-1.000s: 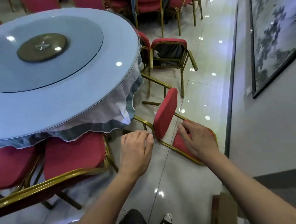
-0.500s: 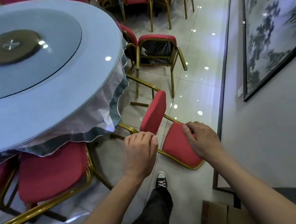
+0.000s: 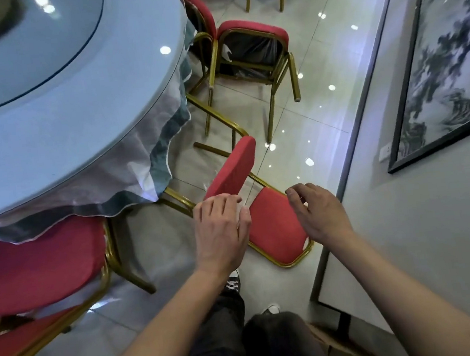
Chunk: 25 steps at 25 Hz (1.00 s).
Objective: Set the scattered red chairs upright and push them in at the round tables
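Note:
A red chair [image 3: 277, 231] with a gold frame lies on its back on the tiled floor between the round table [image 3: 48, 125] and the wall. Its seat pad [image 3: 233, 169] stands on edge and its legs point away towards the table. My left hand [image 3: 222, 231] grips the chair where seat and backrest meet, fingers curled over the edge. Just above the backrest's right edge, my right hand [image 3: 315, 212] hovers with loosely bent fingers and holds nothing.
A second red chair [image 3: 252, 48] farther off is tipped, showing its black underside. An upright red chair [image 3: 34, 262] sits part under the tablecloth at left. The grey wall [image 3: 436, 229] with a framed painting [image 3: 447, 54] is close on the right. My shoes [image 3: 233, 282] stand by the fallen chair.
My right hand has lifted off the backrest and now hovers open. My left hand stays on the chair. The view has moved closer and swung right.

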Each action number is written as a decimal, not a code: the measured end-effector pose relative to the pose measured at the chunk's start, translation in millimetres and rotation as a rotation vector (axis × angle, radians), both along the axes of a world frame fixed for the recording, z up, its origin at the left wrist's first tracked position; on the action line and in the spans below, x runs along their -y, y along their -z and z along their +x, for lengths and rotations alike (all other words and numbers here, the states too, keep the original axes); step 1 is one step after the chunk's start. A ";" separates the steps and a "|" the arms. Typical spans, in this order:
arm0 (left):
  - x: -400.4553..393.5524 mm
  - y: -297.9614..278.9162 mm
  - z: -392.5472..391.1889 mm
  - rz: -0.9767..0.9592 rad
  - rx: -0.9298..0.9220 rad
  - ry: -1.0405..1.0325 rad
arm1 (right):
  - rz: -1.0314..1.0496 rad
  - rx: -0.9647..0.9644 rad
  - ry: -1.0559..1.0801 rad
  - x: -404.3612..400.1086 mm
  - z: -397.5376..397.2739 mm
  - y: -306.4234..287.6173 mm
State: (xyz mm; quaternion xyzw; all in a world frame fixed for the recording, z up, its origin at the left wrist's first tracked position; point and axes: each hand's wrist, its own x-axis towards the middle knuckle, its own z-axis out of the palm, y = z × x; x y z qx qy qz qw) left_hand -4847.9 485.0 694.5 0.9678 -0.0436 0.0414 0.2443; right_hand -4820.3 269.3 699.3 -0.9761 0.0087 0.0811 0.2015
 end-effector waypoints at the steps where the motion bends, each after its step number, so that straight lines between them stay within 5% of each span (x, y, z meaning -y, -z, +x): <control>1: 7.0 6.5 1.9 0.002 -0.018 0.007 | -0.010 -0.014 -0.004 8.7 4.6 5.1; 11: 100.9 112.2 19.6 0.072 -0.239 -0.033 | -0.046 -0.135 -0.027 127.2 59.7 112.0; 25: 250.4 459.2 9.7 0.027 -0.674 -0.431 | -0.084 -0.337 -0.275 239.3 150.5 474.0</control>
